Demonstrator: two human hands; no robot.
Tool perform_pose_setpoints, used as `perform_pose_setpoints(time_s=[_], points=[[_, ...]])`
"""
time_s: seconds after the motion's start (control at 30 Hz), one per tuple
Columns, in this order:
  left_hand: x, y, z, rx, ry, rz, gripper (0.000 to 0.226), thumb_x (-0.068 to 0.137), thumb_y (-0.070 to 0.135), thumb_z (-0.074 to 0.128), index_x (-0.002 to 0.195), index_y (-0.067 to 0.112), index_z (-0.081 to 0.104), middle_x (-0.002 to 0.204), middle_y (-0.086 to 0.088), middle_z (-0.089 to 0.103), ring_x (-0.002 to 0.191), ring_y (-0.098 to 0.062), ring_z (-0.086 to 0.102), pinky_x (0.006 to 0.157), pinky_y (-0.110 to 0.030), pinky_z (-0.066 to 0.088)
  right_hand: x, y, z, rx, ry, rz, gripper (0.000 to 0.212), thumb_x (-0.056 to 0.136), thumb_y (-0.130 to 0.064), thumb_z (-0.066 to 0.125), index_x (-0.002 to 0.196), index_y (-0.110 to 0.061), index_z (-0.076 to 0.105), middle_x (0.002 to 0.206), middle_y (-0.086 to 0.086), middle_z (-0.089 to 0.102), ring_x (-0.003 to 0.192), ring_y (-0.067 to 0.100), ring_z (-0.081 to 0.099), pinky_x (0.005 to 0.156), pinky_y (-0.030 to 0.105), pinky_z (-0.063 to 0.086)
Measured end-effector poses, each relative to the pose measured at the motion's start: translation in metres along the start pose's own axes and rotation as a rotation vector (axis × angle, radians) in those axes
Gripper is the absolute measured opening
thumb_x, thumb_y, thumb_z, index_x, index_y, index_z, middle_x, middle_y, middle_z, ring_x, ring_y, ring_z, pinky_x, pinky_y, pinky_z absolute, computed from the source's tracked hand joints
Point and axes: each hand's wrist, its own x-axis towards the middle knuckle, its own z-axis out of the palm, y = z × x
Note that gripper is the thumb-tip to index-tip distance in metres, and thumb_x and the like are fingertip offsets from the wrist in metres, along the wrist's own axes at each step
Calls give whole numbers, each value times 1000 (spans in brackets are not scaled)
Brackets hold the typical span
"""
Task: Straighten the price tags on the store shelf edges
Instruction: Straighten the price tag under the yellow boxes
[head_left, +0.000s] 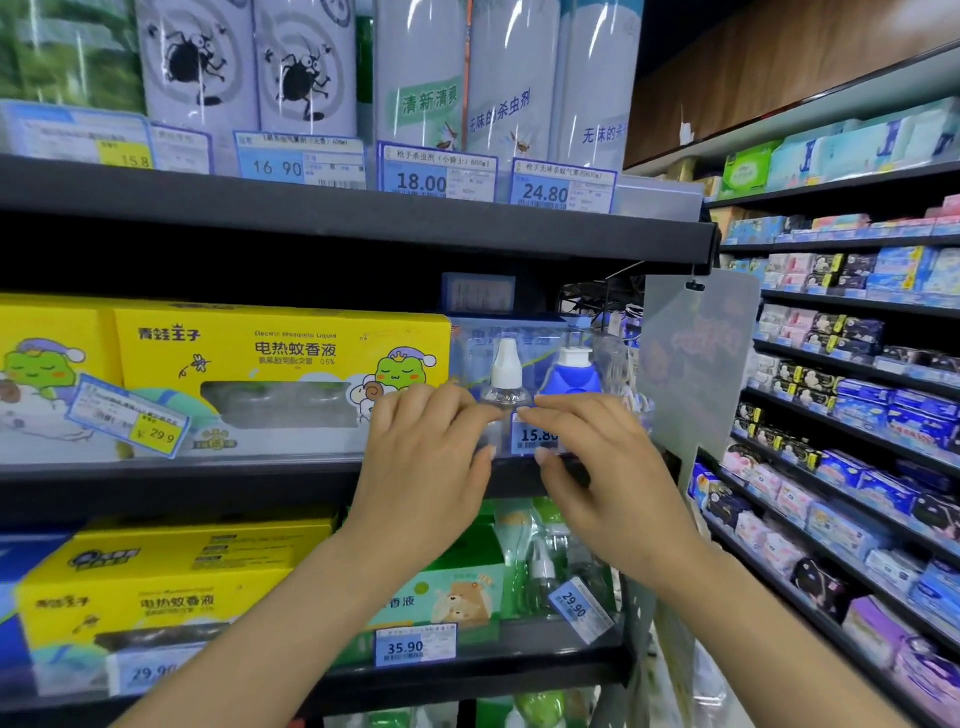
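A white and blue price tag reading 15.80 sits on the middle shelf edge, in front of a clear pack with a white-capped and a blue bottle. My left hand pinches the tag's clear holder from the left, thumb below and fingers on top. My right hand pinches it from the right the same way. A tilted 29.9 tag leans on the yellow boxes at left. Another tag reading 29.90 hangs crooked on the lower shelf, beside an upright 35.90 tag.
The top shelf carries spray cans with tags 16.90, 18.00 and 24.80. A clear plastic sign hangs off the shelf end at right. Across the aisle, shelves hold several small packs.
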Motion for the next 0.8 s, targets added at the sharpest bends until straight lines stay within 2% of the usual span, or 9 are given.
perform_pose_setpoints(time_s=[0.1,0.27,0.53,0.8], points=[[-16,-10,-13,-2,-19,-56,35,84,39,47,110,22,63,101,4,58,97,-22,49,86,-35,29,4,-14,6,65,-27,-18,36,88,-26,48,120,-18,62,119,-4,59,111,15,50,94,33,41],[-51,-44,-42,86,-9,-163,38,84,41,47,109,19,65,103,0,60,98,-23,48,84,-37,29,10,-46,31,152,-55,-115,36,89,-28,48,119,-14,62,121,1,60,112,21,51,96,34,40],[-95,-117,-92,224,-18,-307,40,84,42,45,110,18,65,105,-3,62,98,-26,51,82,-37,28,24,-99,72,208,-139,-157,40,91,-33,44,124,-18,60,127,-1,57,118,18,46,101,29,31],[-103,-179,-120,202,0,-261,38,84,40,45,111,18,62,108,-2,60,100,-22,47,85,-36,27,50,-151,106,208,-47,-126,39,90,-33,45,122,-16,60,122,-1,59,113,16,45,97,27,33]])
